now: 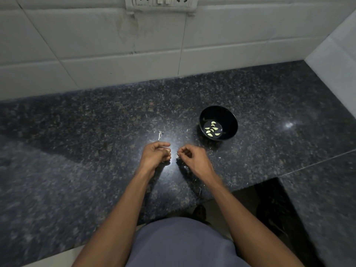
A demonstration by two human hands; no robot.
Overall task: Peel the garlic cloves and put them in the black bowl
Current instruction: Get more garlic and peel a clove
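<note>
At frame centre, a small object, too small to identify, is pinched by the curled right hand (192, 157). Something pale is cupped in the curled left hand (157, 154). Skin is best shed fully before the glossy round black bowl (230, 117), upper right, is reached.

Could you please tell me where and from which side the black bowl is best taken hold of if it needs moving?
Probably by the rim of the black bowl, pinched from above on its near right side: it stands upright and open on the countertop, the peeled garlic cloves lie low inside, and the right hand is closest.

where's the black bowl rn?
In the head view the round black bowl stands on the dark speckled granite counter, right of centre, just beyond and right of the right hand. Peeled pale garlic cloves lie inside it.
</note>
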